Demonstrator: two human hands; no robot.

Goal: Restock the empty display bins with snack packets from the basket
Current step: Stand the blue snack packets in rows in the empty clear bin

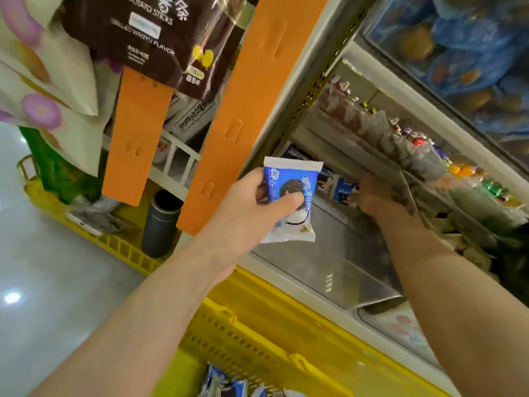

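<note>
My left hand [252,202] grips a blue and white snack packet [292,179] with a dark cookie pictured on it, held upright in front of the clear display bin [329,262]. My right hand [375,196] reaches deeper into the shelf, fingers curled around a blue packet [345,190] at the back of the bin. More blue packets [223,382] lie in the yellow basket [257,333] below my arms.
Two orange hanging strips [137,133] [237,116] dangle left of the shelf post. A brown potato-stick bag [137,32] hangs above. A dark cylinder [161,222] stands in another yellow crate [114,245]. Wrapped snacks and small bottles [423,147] fill shelves to the right.
</note>
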